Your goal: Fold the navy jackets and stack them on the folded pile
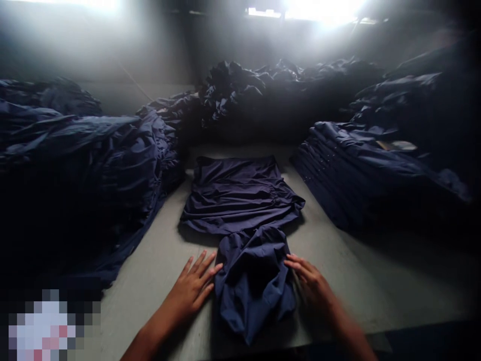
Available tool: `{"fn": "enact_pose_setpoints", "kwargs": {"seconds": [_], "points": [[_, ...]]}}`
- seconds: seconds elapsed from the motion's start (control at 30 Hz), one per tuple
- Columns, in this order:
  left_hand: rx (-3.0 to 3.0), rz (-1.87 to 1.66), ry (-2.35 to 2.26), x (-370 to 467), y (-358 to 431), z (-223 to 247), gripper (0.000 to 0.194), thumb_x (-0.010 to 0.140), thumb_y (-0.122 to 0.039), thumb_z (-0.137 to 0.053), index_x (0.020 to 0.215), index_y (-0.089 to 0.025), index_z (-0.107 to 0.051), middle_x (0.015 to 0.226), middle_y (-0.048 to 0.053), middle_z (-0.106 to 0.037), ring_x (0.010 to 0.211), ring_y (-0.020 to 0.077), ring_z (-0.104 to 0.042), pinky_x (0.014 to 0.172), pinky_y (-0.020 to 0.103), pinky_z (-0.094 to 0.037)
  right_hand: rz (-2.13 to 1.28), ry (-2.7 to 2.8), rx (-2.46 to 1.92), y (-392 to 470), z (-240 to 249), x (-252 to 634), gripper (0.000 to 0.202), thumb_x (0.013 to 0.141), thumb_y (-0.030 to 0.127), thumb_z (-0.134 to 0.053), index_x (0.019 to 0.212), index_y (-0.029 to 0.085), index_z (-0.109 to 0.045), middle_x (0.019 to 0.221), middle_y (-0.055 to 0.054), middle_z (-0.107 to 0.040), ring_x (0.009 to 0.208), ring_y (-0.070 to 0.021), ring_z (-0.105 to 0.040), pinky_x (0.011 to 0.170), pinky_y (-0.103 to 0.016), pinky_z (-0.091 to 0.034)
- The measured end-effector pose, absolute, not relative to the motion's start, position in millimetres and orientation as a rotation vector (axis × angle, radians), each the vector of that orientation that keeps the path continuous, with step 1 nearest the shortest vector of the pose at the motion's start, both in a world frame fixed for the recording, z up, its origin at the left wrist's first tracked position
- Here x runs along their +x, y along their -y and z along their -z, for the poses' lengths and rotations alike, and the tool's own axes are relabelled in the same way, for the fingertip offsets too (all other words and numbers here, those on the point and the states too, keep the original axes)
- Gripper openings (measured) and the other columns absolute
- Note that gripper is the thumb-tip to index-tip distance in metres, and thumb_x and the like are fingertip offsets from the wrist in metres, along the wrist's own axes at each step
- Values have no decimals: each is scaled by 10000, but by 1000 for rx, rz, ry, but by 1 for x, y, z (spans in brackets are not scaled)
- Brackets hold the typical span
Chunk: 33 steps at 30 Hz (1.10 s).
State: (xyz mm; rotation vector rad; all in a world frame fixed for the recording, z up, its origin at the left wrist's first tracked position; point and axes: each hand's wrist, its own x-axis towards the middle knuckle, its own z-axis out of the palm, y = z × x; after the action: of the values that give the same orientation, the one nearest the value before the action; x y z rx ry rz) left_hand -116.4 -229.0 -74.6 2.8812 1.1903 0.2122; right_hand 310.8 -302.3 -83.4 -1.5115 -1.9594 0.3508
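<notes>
A dark navy garment (240, 193) lies spread on the grey table in front of me, wrinkled across its middle. At its near end is a loose, hood-like piece (250, 303) of the same cloth, puckered with a dark hollow in its centre. My left hand (197, 281) rests at the left edge of this piece, fingers spread and one fingertip against the cloth. On the opposite edge, the stretched fingertips of my right hand (308, 276) touch the fabric; its thumb is hidden. Neither hand is visibly wrapped around the cloth.
A tall stack of navy cloth (124, 150) stands on the left. Another folded stack (338, 165) lies on the right, with a small pale object (402, 146) on top. A crumpled heap (255, 82) rises at the back. The grey table surface (161, 245) shows between the stacks.
</notes>
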Motion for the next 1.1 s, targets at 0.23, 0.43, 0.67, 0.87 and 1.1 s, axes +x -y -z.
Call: {"fn": "enact_pose_setpoints", "kwargs": {"seconds": [0.23, 0.43, 0.67, 0.87, 1.1], "points": [[2984, -332, -1337, -104, 244, 79, 710, 950, -185, -506, 1622, -369, -372, 1730, 26, -262, 1576, 327, -279, 1238, 590, -282, 51, 1984, -1603, 321, 102, 296, 449, 1005, 152, -484, 1388, 305, -661, 1400, -54, -683, 1295, -260, -648, 1043, -466, -567], [2951, -374, -1327, -102, 246, 71, 726, 946, -186, -522, 1634, -334, -344, 1704, 48, -330, 1561, 329, -313, 1213, 608, -331, 116, 2031, -1592, 318, 90, 295, 363, 1003, 172, -520, 1242, 342, -734, 1348, -33, -706, 1270, -272, -653, 1005, -460, -563], [2813, -366, -1337, -97, 255, 59, 713, 930, -147, -552, 1586, -396, -427, 1665, 40, -401, 1543, 327, -346, 1222, 625, -330, 211, 1961, -1586, 320, 106, 289, 323, 1050, 248, -455, 1173, 291, -750, 1282, -72, -727, 1225, -305, -668, 979, -499, -546], [2715, -315, -1389, -90, 260, 45, 705, 898, -131, -593, 1545, -389, -484, 1643, 60, -424, 1543, 325, -342, 1223, 643, -330, 198, 1985, -1528, 319, 109, 295, 325, 1065, 307, -445, 1189, 281, -744, 1272, -88, -728, 1217, -318, -668, 956, -505, -545], [2746, -517, -1269, -91, 264, 49, 476, 906, -56, -532, 1323, -267, -627, 1588, 115, -465, 1512, 301, -391, 1218, 638, -352, 104, 2058, -1483, 321, 94, 297, 242, 1025, 271, -528, 1093, 311, -757, 1239, -58, -732, 1204, -315, -672, 960, -523, -563]]}}
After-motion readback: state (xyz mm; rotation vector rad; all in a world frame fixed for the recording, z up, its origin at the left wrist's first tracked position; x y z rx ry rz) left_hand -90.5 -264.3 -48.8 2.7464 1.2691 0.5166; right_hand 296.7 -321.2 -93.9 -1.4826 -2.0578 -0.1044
